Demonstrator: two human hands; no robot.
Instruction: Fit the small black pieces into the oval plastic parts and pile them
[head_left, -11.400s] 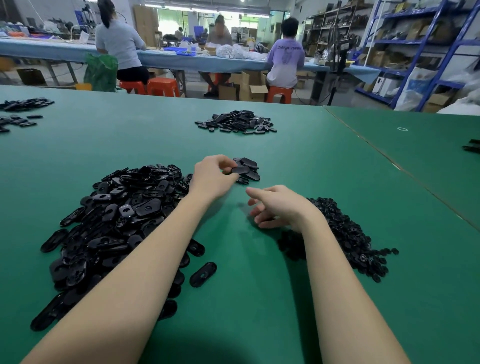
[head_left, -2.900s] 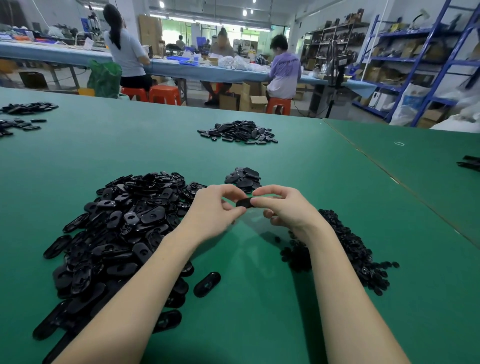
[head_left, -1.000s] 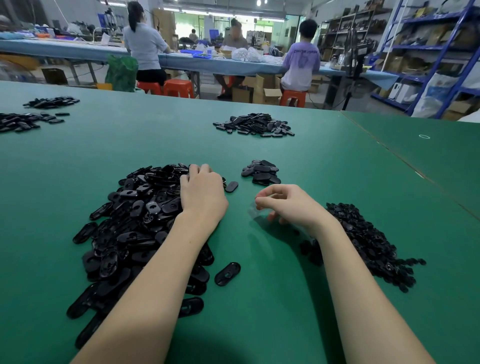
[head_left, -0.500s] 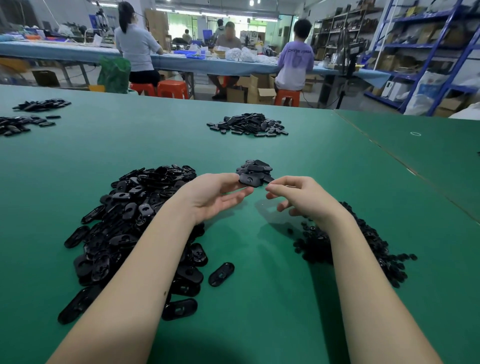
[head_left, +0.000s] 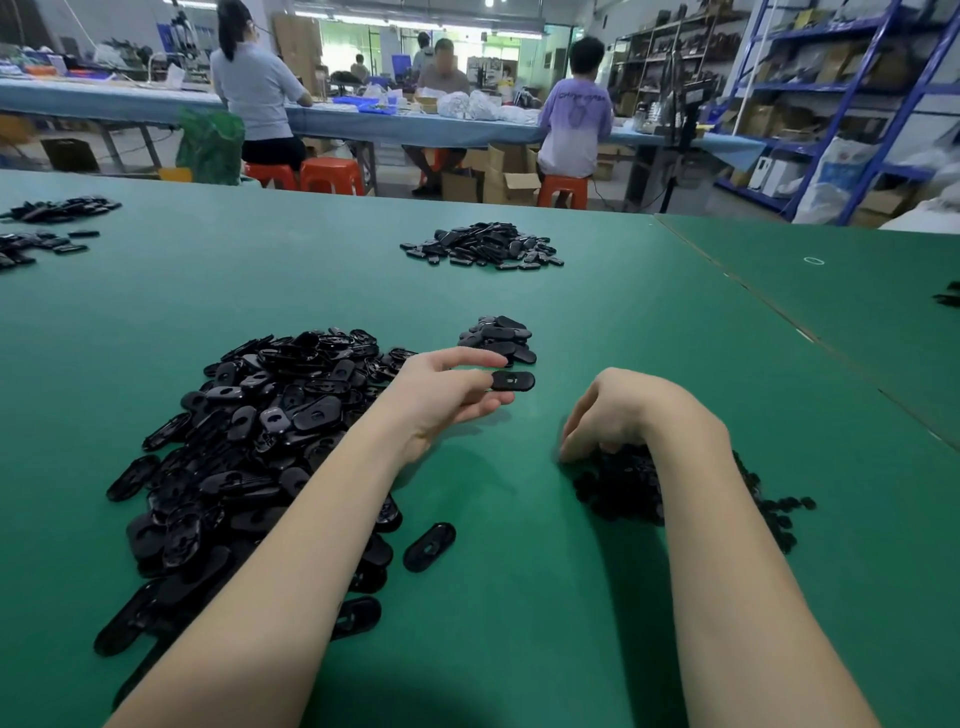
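Note:
My left hand (head_left: 447, 397) pinches a black oval plastic part (head_left: 511, 381) between thumb and fingers, just in front of a small pile of finished ovals (head_left: 498, 338). A big heap of loose oval parts (head_left: 249, 441) lies to the left under my left forearm. My right hand (head_left: 618, 410) is turned palm down, its fingertips curled into the heap of small black pieces (head_left: 675, 488) at the right. Whether its fingers grip a piece is hidden.
The green table (head_left: 519, 597) has another pile of ovals (head_left: 480, 247) farther back and more at the far left (head_left: 47, 223). A lone oval (head_left: 429, 546) lies near my left forearm. A seam (head_left: 779, 322) divides the table on the right. People sit at a bench beyond.
My right hand has dropped back from the oval part onto the heap of small pieces. My left hand still holds the oval, now slightly farther forward toward the small pile.

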